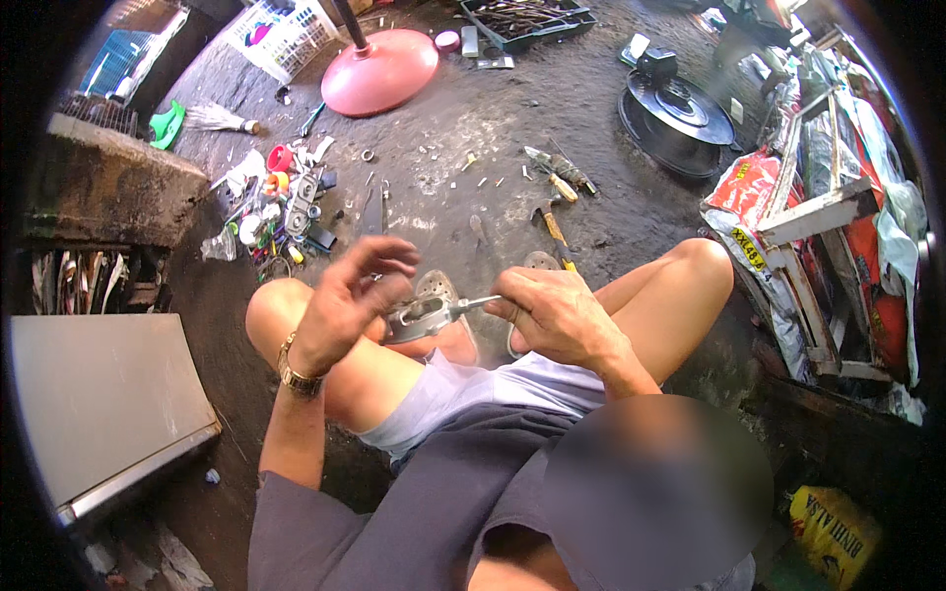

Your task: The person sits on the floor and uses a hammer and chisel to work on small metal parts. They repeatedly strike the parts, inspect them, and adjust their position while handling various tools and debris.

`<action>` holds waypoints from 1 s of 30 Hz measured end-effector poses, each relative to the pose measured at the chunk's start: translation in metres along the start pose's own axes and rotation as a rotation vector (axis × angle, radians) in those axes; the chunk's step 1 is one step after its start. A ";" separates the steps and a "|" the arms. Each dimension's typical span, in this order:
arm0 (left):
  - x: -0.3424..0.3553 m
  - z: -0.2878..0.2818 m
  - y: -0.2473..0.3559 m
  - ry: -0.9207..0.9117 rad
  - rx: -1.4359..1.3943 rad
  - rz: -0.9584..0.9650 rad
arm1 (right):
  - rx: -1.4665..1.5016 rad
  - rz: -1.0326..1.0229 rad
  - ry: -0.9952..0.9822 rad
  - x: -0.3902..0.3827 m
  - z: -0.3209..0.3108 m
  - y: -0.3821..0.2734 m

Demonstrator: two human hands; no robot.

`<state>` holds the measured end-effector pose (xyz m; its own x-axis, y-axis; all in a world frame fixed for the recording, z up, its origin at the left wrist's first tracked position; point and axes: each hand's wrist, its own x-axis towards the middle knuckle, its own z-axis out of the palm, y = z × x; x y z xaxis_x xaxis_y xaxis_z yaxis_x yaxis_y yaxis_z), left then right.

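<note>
Between my hands, over my lap, is a grey metal piece [422, 319] with a long opening and a thin rod [480, 302] running out to the right. My right hand [564, 313] is closed on the rod's end, thumb and forefinger pinching it. Beside the other end of the piece, my left hand [357, 297] is raised with fingers bent and apart; whether it touches the metal is hidden. On the ground past my right foot lies a hammer [556, 236] with a yellowish handle. A flat dark blade-like strip [372, 212] lies beyond my left hand.
Mixed small parts [286, 207] are piled at the left. Farther off are a pink round base [379, 74] with a pole, a white basket [286, 39] and a black tray [527, 20]. Black round pans [680, 113] and a wooden frame [823, 217] with sacks stand right; a grey box [108, 394], left.
</note>
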<state>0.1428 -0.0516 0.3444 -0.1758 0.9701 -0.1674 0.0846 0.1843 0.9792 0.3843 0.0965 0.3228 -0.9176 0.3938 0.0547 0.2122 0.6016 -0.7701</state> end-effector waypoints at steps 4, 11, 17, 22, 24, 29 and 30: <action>0.008 0.022 0.007 -0.260 0.264 0.010 | -0.002 -0.104 0.120 0.006 -0.023 -0.012; 0.026 0.047 -0.007 -0.184 0.142 0.151 | 0.153 -0.034 0.219 -0.004 -0.033 0.001; 0.043 0.036 0.002 -0.464 -0.009 -0.102 | 0.199 -0.051 0.185 -0.008 -0.035 0.004; 0.048 0.060 0.021 -0.347 -0.061 -0.139 | 0.249 -0.122 0.445 -0.011 -0.033 0.012; 0.054 0.064 0.024 -0.272 -0.037 -0.129 | 0.358 0.108 0.575 -0.020 -0.036 -0.003; 0.058 0.044 0.027 -0.081 -0.409 -0.044 | 0.442 -0.045 0.676 -0.052 -0.025 -0.012; 0.062 0.045 0.032 -0.058 -0.530 -0.096 | 0.470 -0.062 0.694 -0.064 -0.022 -0.011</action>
<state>0.1784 0.0217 0.3606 -0.1026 0.9627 -0.2505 -0.4379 0.1823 0.8803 0.4477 0.0802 0.3414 -0.4752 0.8003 0.3656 -0.1344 0.3446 -0.9291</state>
